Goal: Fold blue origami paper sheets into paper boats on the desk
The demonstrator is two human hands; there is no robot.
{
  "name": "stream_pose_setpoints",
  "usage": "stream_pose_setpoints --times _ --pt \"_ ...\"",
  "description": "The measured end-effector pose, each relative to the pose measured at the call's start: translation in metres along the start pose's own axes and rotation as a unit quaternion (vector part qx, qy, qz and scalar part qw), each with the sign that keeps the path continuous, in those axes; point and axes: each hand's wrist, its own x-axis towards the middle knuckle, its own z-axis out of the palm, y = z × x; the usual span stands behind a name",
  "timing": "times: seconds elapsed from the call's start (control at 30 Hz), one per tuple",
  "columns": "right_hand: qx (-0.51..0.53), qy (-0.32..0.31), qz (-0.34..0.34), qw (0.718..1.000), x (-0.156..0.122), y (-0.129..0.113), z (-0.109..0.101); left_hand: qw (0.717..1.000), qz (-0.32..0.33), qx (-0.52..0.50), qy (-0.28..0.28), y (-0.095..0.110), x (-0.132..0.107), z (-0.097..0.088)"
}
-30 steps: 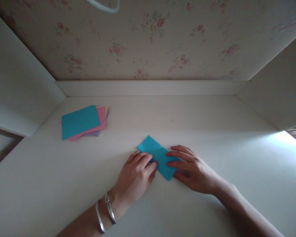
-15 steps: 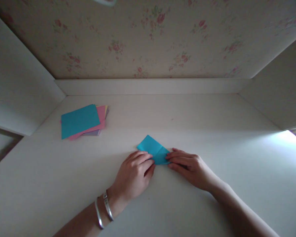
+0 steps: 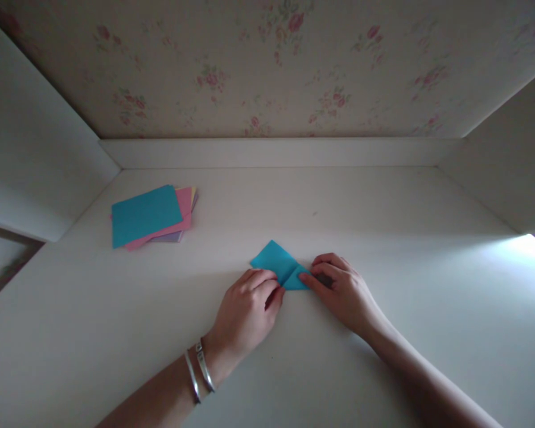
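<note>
A small sheet of blue paper [image 3: 273, 257] lies on the white tabletop, folded, with a crease running through its middle and a triangular part on the right. My left hand [image 3: 248, 308], with two silver bangles on its wrist, presses the paper's lower left part under curled fingers and thumb. At the right corner my right hand [image 3: 345, 292] has its thumb on top of the paper and its fingers bent beside it, gripping that corner. Fingertips cover parts of the paper's lower and right edges.
A stack of coloured paper [image 3: 147, 216], blue on top with pink, purple and yellow beneath, lies at the back left of the white tabletop [image 3: 267, 368]. White side panels stand left and right. Floral wallpaper [image 3: 232, 77] covers the wall behind.
My right thumb has come up onto the paper and the right fingers have curled back. The right part of the paper now shows a folded triangle. My left hand stays on the paper.
</note>
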Motion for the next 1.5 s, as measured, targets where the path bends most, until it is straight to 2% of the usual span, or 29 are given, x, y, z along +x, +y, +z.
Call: stream_pose_setpoints --times 0.23,0.57,1.23,1.37,1.5 --pt "-0.017 0.004 0.001 1.0 0.0013 0.0008 0.0034 0.999 -0.019 0.012 0.026 0.0032 0.0011 0.0036" --pt "0.04 -0.008 0.01 0.999 0.0013 -0.0006 0.0009 1.0 -0.024 0.0 0.014 0.0011 -0.0011 0.0012" --pt "-0.009 0.014 0.006 1.0 0.0015 -0.0017 0.0066 0.997 -0.058 0.051 0.03 0.0015 0.0032 0.0075" --pt "-0.013 0.017 0.002 1.0 0.0014 -0.0017 0.006 0.997 -0.049 0.055 0.026 0.0011 0.0029 0.0073" --pt "-0.023 0.01 0.002 1.0 0.0035 -0.0035 0.0051 0.996 -0.013 0.084 0.004 0.0022 0.0009 0.0055"
